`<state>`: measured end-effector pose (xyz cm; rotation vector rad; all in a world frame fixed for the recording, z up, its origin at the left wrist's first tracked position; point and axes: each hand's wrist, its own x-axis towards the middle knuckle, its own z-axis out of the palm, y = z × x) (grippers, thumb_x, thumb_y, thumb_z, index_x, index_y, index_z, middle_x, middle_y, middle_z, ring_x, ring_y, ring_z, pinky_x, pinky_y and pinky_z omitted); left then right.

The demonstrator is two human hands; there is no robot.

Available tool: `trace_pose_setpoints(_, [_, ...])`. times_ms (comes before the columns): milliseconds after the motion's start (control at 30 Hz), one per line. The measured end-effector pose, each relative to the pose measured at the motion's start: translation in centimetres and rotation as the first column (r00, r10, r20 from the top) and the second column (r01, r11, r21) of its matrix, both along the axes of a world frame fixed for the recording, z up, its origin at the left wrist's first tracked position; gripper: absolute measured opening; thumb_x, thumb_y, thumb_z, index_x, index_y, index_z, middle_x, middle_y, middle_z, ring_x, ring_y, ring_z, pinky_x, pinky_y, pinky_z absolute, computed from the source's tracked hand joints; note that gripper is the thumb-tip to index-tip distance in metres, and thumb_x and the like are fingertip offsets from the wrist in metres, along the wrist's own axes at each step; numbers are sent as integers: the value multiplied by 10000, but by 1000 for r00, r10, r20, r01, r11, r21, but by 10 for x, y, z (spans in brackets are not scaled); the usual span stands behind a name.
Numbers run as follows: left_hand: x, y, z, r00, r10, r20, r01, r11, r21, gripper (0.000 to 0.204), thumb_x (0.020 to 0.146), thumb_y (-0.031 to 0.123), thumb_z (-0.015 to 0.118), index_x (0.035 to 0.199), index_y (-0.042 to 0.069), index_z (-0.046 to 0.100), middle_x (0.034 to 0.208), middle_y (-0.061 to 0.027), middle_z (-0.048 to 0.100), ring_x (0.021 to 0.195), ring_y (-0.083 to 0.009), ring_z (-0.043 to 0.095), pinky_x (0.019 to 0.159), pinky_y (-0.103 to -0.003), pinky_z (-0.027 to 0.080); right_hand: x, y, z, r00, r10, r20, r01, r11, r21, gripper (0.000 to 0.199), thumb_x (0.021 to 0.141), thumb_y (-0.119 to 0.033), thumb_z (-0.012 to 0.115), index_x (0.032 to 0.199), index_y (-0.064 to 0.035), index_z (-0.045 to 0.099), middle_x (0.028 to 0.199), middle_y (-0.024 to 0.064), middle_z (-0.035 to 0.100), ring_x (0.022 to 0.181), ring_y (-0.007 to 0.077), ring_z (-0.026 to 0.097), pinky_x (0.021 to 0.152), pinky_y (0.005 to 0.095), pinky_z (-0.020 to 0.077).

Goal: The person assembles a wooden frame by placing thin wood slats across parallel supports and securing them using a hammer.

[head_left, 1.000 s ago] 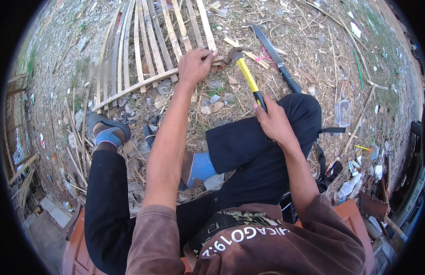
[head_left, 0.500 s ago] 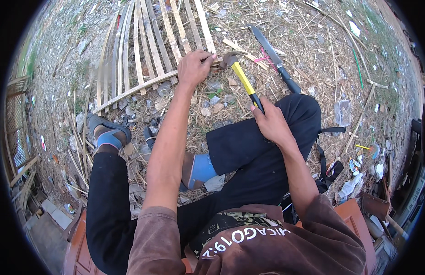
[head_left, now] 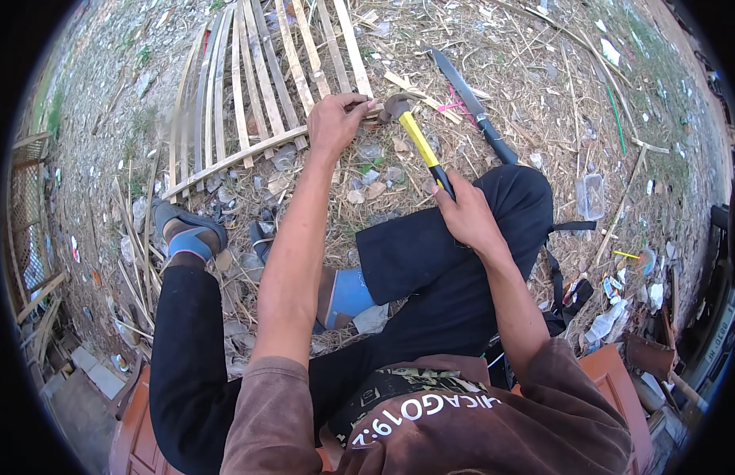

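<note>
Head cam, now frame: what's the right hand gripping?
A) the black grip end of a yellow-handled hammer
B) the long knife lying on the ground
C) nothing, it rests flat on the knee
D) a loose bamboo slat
A: the right hand is closed around the dark grip of the hammer, whose head sits by the left hand at the bamboo slats; the knife lies untouched on the ground.

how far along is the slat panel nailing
Done: many bamboo slats already lie across the crosspiece. In hand: the left hand pinches at the crosspiece's right end, and the right hand holds the hammer there. Left: cannot tell which joints are fastened.
</note>
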<state>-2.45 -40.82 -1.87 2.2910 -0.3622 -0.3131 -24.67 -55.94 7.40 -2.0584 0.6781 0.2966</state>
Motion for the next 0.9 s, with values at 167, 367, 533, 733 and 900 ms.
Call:
trace_pose_setpoints(167, [-1, 0, -2, 998, -19, 64, 18, 1000, 10, 278, 850, 409, 800, 1003, 178, 822, 869, -73, 761, 800, -232, 717, 721, -356, 533, 0, 1, 0, 1000, 6, 10, -6, 1000, -16, 232, 998, -201, 599, 1063, 14, 545, 813, 286, 658, 811, 493, 649, 711, 544, 466])
trace_pose_setpoints(367, [-5, 5, -6, 982, -34, 185, 39, 999, -22, 256, 842, 385, 814, 970, 163, 823, 887, -86, 747, 836, -245, 708, 737, -367, 540, 0, 2, -3, 1000, 5, 7, -5, 1000, 2, 234, 1000, -204, 598, 1051, 17, 541, 815, 288, 654, 806, 496, 641, 707, 543, 461])
trace_pose_setpoints(533, [-7, 4, -6, 955, -43, 292, 64, 996, -63, 211, 833, 328, 831, 948, 151, 817, 874, -84, 743, 806, -235, 702, 710, -353, 538, 2, 2, 0, 1000, -19, -8, 19, 1000, 14, 236, 1007, -219, 598, 1043, 9, 545, 776, 272, 632, 746, 483, 622, 679, 512, 450])
trace_pose_setpoints(733, [-7, 4, -4, 953, -97, 286, 116, 992, -52, 182, 847, 283, 817, 963, 143, 812, 894, -96, 759, 789, -249, 723, 694, -357, 548, 0, 0, -5, 999, -32, -44, 33, 999, 19, 245, 1012, -221, 595, 1034, 18, 544, 739, 260, 621, 703, 446, 629, 659, 492, 450])
trace_pose_setpoints(900, [-6, 8, -7, 944, -96, 315, 133, 986, -99, 123, 866, 296, 785, 922, 190, 812, 798, -87, 728, 750, -288, 707, 643, -406, 535, 3, 4, -2, 999, -33, -23, 34, 998, 43, 266, 1011, -234, 607, 1003, 24, 546, 722, 248, 619, 663, 403, 625, 644, 473, 446])
